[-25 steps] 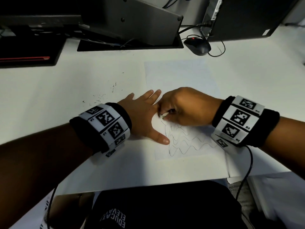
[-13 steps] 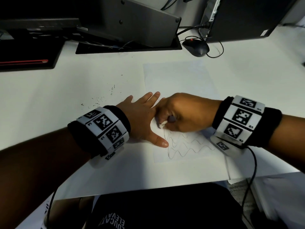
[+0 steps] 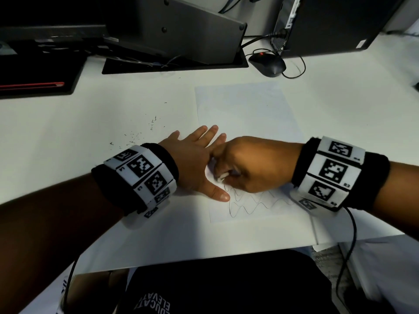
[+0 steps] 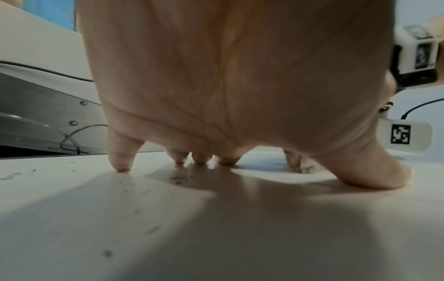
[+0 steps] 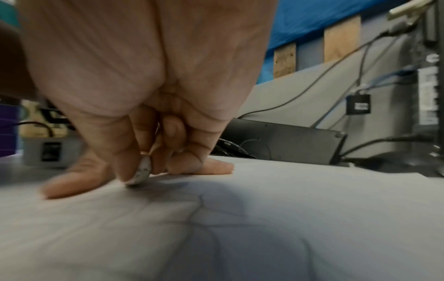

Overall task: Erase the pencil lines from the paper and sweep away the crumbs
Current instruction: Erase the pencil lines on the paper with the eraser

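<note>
A white sheet of paper (image 3: pixel 244 109) lies on the white desk, with wavy pencil lines (image 3: pixel 254 203) across its near part. My left hand (image 3: pixel 199 159) lies flat with straight fingers on the sheet's left edge, thumb spread toward me; the left wrist view shows its fingertips (image 4: pixel 122 167) touching the surface. My right hand (image 3: pixel 247 164) pinches a small white eraser (image 3: pixel 223 177) and presses it on the paper just above the lines. In the right wrist view the grey-speckled eraser (image 5: pixel 141 174) sits between thumb and fingers, touching the sheet (image 5: pixel 240 228).
Dark eraser crumbs (image 3: pixel 136 138) are scattered on the desk (image 3: pixel 56 137) left of the paper. A black mouse (image 3: pixel 267 63) with its cable, a grey monitor base (image 3: pixel 181 30) and a dark computer case (image 3: pixel 335 21) stand at the back. The desk's near edge runs below my wrists.
The right hand has shifted the eraser slightly back and forth over the top of the wavy lines. The left hand has stayed flat on the paper's edge.
</note>
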The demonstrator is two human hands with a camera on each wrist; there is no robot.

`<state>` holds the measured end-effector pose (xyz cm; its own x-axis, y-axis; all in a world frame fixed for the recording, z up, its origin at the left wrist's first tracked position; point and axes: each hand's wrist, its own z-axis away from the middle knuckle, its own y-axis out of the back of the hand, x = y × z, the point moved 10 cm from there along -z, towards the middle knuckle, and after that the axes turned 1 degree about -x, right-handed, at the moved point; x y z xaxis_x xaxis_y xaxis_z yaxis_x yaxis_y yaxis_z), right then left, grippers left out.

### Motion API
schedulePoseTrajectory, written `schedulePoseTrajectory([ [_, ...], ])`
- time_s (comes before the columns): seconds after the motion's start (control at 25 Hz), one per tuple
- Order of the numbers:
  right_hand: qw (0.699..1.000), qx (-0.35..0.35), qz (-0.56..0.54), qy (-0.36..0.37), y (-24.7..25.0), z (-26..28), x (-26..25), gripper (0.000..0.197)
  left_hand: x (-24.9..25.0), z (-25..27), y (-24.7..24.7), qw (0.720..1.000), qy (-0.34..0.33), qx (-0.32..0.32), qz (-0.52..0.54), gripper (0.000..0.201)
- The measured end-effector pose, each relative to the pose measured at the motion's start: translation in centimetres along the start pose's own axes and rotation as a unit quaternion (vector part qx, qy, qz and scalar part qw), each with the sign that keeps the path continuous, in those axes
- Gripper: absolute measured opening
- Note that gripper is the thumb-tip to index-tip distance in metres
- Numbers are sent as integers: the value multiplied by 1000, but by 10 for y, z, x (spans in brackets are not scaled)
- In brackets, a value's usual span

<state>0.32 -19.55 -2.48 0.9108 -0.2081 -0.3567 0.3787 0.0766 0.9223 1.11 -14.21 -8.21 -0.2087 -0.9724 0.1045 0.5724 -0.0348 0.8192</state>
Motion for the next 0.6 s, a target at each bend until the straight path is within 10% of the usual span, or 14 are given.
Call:
schedulePoseTrajectory([
  [0.6,998,11,-24,-48,9,12,12,13,1,2,2,1000,12,3,-10,136],
])
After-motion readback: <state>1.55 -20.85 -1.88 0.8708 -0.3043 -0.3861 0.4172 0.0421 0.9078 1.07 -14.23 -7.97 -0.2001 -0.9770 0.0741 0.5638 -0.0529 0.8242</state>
